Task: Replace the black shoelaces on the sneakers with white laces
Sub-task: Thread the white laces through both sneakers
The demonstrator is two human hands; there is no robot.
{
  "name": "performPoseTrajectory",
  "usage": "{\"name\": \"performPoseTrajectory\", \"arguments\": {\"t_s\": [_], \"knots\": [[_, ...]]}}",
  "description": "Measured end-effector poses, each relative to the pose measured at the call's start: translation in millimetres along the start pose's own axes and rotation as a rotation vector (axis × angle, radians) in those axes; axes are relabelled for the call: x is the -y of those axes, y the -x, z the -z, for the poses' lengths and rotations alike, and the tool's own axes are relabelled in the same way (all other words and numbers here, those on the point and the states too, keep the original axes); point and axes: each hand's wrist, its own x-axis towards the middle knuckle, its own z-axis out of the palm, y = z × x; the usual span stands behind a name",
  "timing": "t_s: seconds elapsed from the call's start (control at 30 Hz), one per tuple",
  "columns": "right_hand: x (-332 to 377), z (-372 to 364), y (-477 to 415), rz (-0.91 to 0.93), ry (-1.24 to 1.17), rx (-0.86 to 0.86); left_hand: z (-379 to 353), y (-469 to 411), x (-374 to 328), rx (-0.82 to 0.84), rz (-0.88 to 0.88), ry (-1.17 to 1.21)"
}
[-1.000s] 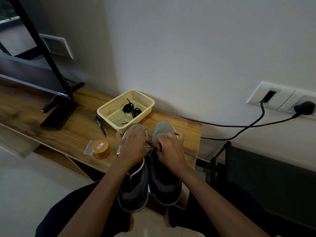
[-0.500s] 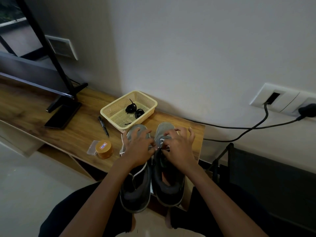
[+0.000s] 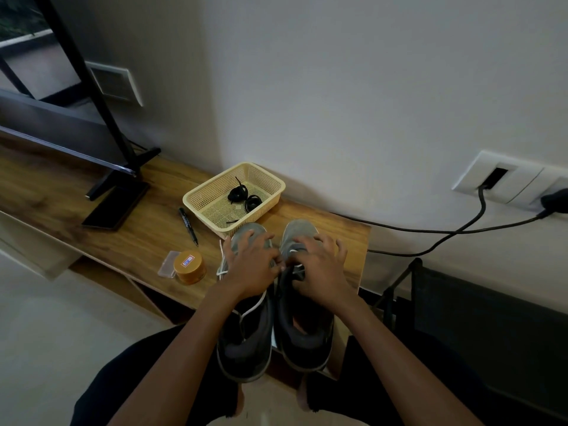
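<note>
Two grey sneakers stand side by side at the near edge of the wooden table [image 3: 92, 235], toes toward the wall: the left sneaker [image 3: 246, 342] and the right sneaker [image 3: 307, 336]. A white lace [image 3: 252, 305] runs loose over the left sneaker's side. My left hand [image 3: 250, 267] lies over the left sneaker's lacing, and its fingertips pinch the white lace between the two shoes. My right hand [image 3: 316, 272] rests on the right sneaker's lacing with fingers spread, thumb and forefinger at an eyelet. Coiled black laces [image 3: 244, 198] lie in a cream basket [image 3: 196, 198].
A black pen [image 3: 188, 222] lies left of the basket. An orange round tin [image 3: 189, 266] sits beside a small clear packet [image 3: 167, 267]. A phone [image 3: 115, 207] lies by the monitor stand [image 3: 123, 167]. Cables [image 3: 445, 232] run from wall sockets; a dark chair [image 3: 479, 327] stands at right.
My right hand's fingers have opened and spread over the right sneaker. My left hand has stayed on the left sneaker. The camera has shifted slightly.
</note>
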Motion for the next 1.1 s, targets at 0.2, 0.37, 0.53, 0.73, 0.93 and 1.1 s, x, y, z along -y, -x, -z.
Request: {"name": "performPoseTrajectory", "arguments": {"t_s": [0.2, 0.37, 0.53, 0.73, 0.93, 1.1], "knots": [[-6, 2, 0, -0.019, 0.055, -0.037, 11, -8, 36, -0.14, 0.139, 0.099], [-7, 13, 1, -0.047, -0.057, 0.032, 13, -7, 38, -0.116, 0.086, 0.034], [-24, 32, 7, -0.221, -0.067, 0.057, 4, 5, 0, -0.117, -0.075, -0.07], [-26, 31, 16, -0.3, -0.048, 0.019, 10, 3, 0, -0.153, -0.035, -0.096], [-23, 33, 15, -0.273, 0.01, 0.022, 20, -1, 29, -0.159, 0.131, -0.031], [-18, 36, 16, -0.236, 0.072, 0.007, 8, 0, 9, -0.088, -0.084, 0.01]]}}
